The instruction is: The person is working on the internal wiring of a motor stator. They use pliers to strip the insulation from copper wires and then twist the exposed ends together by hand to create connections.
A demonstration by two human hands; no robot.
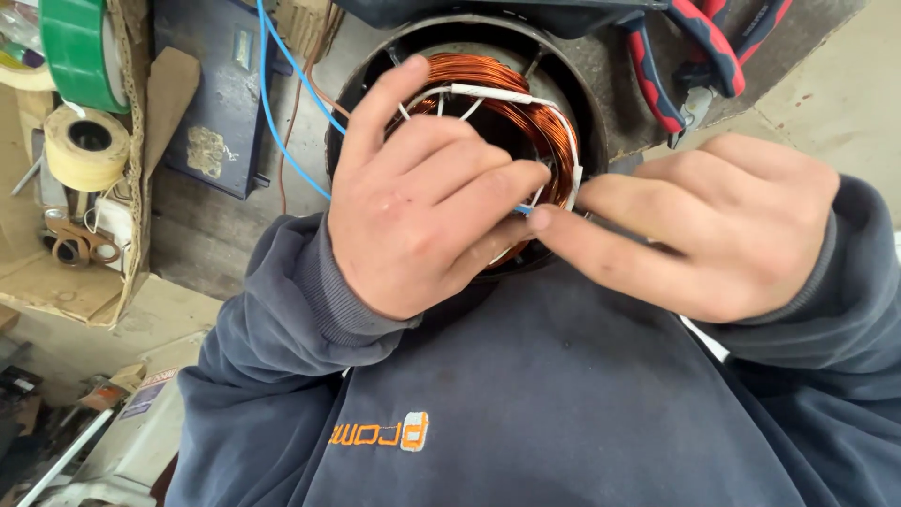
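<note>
Head view: left hand and right hand both pinch a blue wire at the copper winding inside the stator

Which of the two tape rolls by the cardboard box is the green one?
The upper roll of green tape, at the top left corner. The roll of cream paper tape sits just below it.
</note>
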